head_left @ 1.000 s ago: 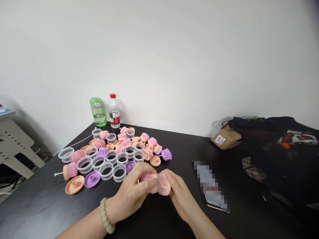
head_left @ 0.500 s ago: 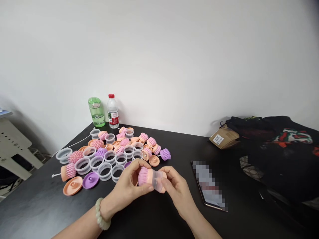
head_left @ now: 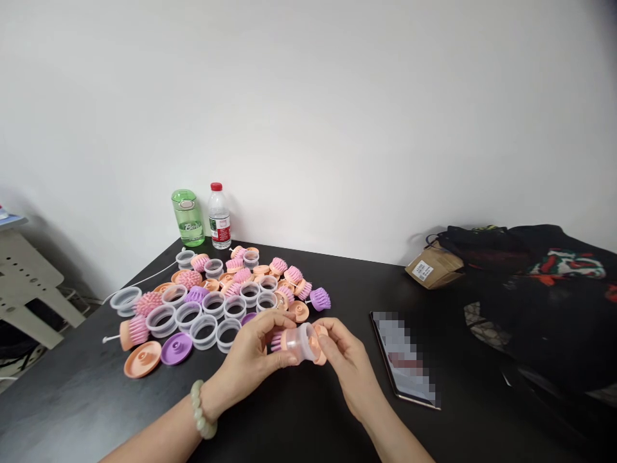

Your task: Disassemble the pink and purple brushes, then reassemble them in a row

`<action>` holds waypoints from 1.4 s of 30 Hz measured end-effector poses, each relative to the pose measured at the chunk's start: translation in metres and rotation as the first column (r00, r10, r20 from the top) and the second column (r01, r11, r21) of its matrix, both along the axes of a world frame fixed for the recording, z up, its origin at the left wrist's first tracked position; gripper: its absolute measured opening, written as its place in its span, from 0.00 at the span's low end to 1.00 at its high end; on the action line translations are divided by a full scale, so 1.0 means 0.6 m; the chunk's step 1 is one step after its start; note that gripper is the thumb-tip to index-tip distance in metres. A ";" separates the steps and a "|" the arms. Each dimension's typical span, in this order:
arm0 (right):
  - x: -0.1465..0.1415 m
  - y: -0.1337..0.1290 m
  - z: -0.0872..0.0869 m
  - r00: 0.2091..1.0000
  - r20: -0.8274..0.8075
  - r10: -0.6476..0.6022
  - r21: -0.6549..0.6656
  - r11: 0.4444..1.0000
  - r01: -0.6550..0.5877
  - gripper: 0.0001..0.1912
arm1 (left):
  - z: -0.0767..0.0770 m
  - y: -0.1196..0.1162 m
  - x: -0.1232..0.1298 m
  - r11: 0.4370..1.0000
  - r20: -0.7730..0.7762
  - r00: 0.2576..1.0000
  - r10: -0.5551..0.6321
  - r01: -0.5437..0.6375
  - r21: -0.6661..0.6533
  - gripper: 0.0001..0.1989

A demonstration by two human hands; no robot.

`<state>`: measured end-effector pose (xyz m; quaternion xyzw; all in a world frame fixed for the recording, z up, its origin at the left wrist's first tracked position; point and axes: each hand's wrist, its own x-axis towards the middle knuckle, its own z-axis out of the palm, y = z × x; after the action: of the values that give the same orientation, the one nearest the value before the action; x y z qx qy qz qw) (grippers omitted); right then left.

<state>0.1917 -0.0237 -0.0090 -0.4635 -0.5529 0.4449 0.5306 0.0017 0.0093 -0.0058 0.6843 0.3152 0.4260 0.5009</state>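
Our left hand (head_left: 248, 360) and right hand (head_left: 349, 366) are close together above the black tabletop (head_left: 72, 411), both closed on one small pink-bristled brush (head_left: 297, 344). It lies on its side between them, just right of the heap of parts. The left fingers (head_left: 263, 334) wrap the bristle end, while the right fingertips (head_left: 322, 341) pinch the far end, where a peach base (head_left: 319, 359) shows. A clear plastic ring (head_left: 303, 341) circles the middle; our fingers and the glare hide part of the join, so we can't be sure how it meets the peach plastic.

We judge the piece light. The bristles look soft and will give under the fingers, so the surer hold is on the stiff ring and base, though that smooth plastic may slip a little.

Nearby lie more clear rings (head_left: 203, 332), pink brush heads (head_left: 138, 330) and a purple disc (head_left: 176, 348). Behind them stand a green bottle (head_left: 187, 217) and a water bottle (head_left: 219, 215). To our right lies a phone (head_left: 403, 357) with a blurred screen.
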 end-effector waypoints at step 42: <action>0.022 -0.017 0.024 0.849 0.526 -0.052 0.636 0.687 -0.352 0.25 | 0.014 -0.008 -0.006 0.893 0.241 0.965 -0.102 0.195 -0.406 0.20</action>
<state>0.2051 -0.0340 0.0053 -0.2721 -0.8367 0.1024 0.4641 -0.0020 0.0044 0.0024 0.5307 0.2916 0.3777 0.7004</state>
